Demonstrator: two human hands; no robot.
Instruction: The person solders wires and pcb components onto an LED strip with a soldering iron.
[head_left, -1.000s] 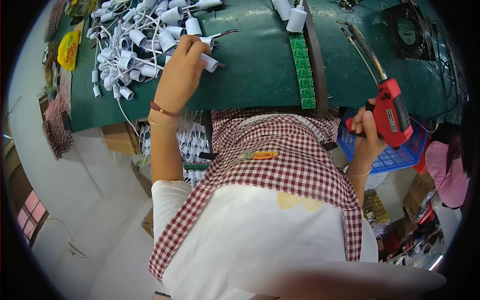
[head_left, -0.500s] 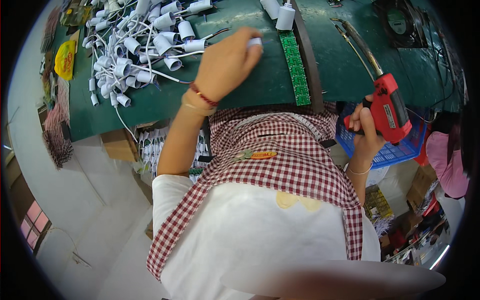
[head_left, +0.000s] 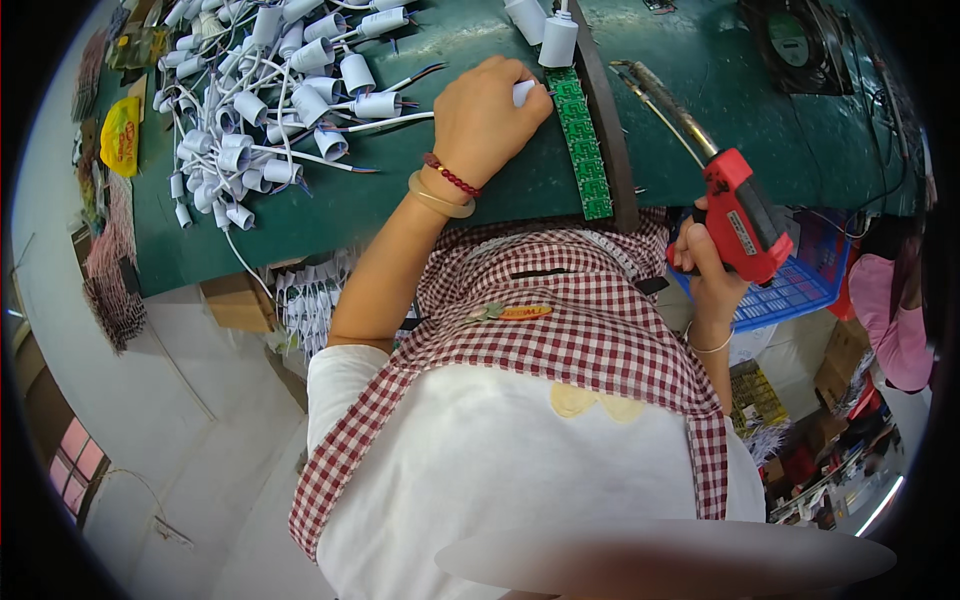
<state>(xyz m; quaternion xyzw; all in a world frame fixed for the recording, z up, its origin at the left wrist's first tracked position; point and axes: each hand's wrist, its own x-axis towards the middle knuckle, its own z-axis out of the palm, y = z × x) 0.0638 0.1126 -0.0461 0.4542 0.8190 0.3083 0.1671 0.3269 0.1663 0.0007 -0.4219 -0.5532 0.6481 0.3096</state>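
Note:
My left hand (head_left: 490, 118) is closed around a white lamp socket (head_left: 523, 93), most of which the fingers hide. It hovers over the green table just left of a strip of green circuit boards (head_left: 583, 150). My right hand (head_left: 708, 268) grips a red and black soldering gun (head_left: 742, 215) by its handle. The gun's long metal tip slants up and to the left, right of the strip and apart from it. At the strip's far end is a white lamp socket (head_left: 558, 44) with a cable, beside another white socket (head_left: 526, 20).
A dark bar (head_left: 612, 140) runs along the strip's right side. Many white sockets with cables (head_left: 312, 103) are heaped at the left, near a yellow packet (head_left: 120, 137). A black fan (head_left: 797, 45) sits at the far right; a blue basket (head_left: 795, 290) is below the table edge.
My left hand has moved right with the socket, closer to the board strip. My right hand has brought the soldering gun to the left, its tip nearer the strip.

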